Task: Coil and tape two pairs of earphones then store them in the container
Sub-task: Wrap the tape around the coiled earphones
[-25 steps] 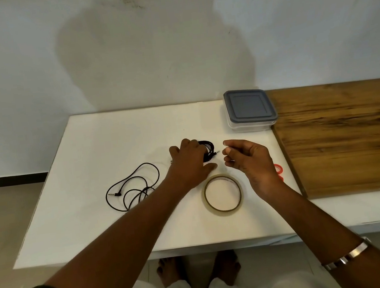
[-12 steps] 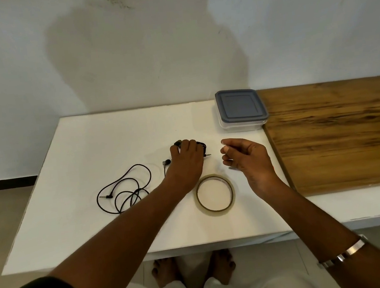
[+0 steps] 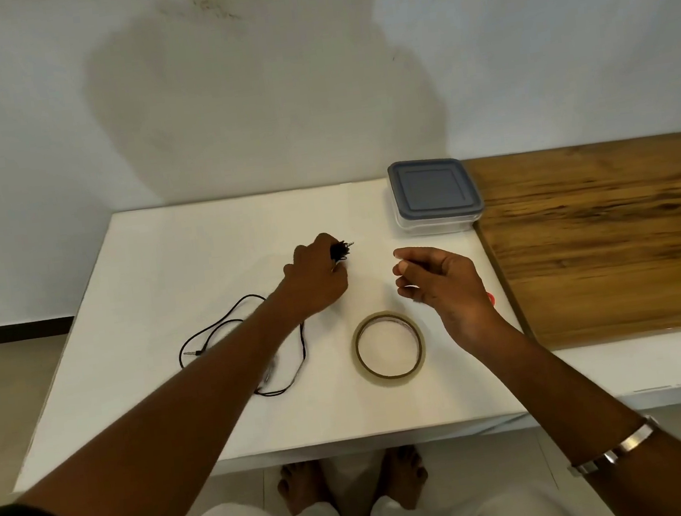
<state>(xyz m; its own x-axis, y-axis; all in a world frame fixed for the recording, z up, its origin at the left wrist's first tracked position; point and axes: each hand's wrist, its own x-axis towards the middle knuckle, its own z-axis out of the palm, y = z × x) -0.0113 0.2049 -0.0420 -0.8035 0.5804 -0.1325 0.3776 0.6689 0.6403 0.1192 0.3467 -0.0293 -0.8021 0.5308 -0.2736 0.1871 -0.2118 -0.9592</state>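
Observation:
My left hand (image 3: 316, 280) is closed around a coiled black pair of earphones (image 3: 340, 250), whose loops and jack stick out past my fingers above the white table (image 3: 183, 251). A second black pair of earphones (image 3: 227, 327) lies loose on the table, partly hidden under my left forearm. My right hand (image 3: 440, 284) hovers with its fingers apart and curled, holding nothing, just above a roll of clear tape (image 3: 388, 344). The clear container with a grey lid (image 3: 434, 195) stands shut at the table's back right corner.
A wooden board (image 3: 611, 237) covers the surface to the right of the table. A small red object (image 3: 491, 298) peeks out behind my right hand. A wall rises behind the table; my feet show below its front edge.
My left hand has gathered the coiled earphones and moved them a little farther from me. My right hand has opened slightly and drifted away from the coil. The camera view has shifted.

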